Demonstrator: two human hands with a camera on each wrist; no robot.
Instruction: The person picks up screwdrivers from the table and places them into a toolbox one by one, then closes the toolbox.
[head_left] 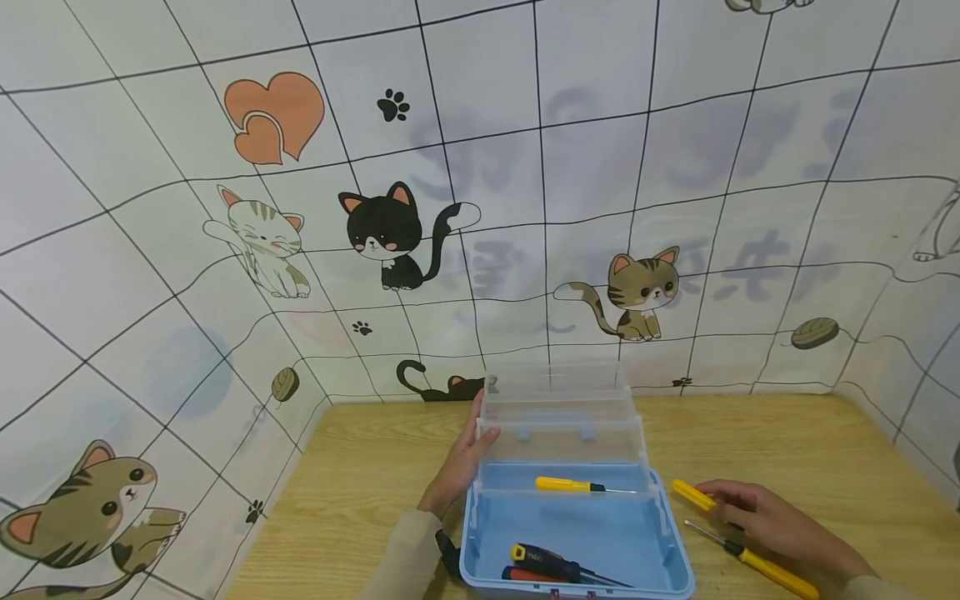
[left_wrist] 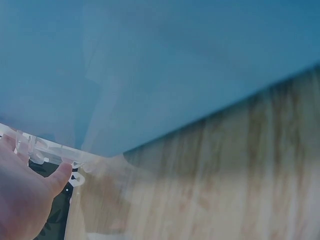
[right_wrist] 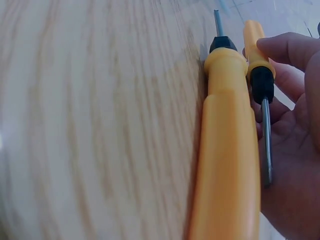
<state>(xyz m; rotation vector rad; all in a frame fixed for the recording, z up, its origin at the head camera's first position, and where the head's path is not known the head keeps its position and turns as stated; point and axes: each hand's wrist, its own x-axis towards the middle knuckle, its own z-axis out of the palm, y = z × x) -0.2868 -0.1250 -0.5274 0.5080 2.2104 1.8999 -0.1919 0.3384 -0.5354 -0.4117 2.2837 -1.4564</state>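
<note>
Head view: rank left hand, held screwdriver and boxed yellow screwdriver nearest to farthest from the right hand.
1. Held screwdriver, in right hand.
2. Boxed yellow screwdriver, to its left.
3. Left hand, farther left, at the clear lid.

Left hand [head_left: 459,468], right hand [head_left: 772,521] bare, right sleeve [head_left: 873,588] beige, left sleeve [head_left: 405,557] beige, wrist-length, black piece [head_left: 448,554] beside it, possibly a strap

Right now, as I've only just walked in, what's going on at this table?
A person's left hand grips the side of the raised clear plastic top of an open blue box. The right hand holds a yellow screwdriver just beside the box, above another yellow-handled one on the table. Inside, near the front, lies a black-and-yellow screwdriver.
</note>
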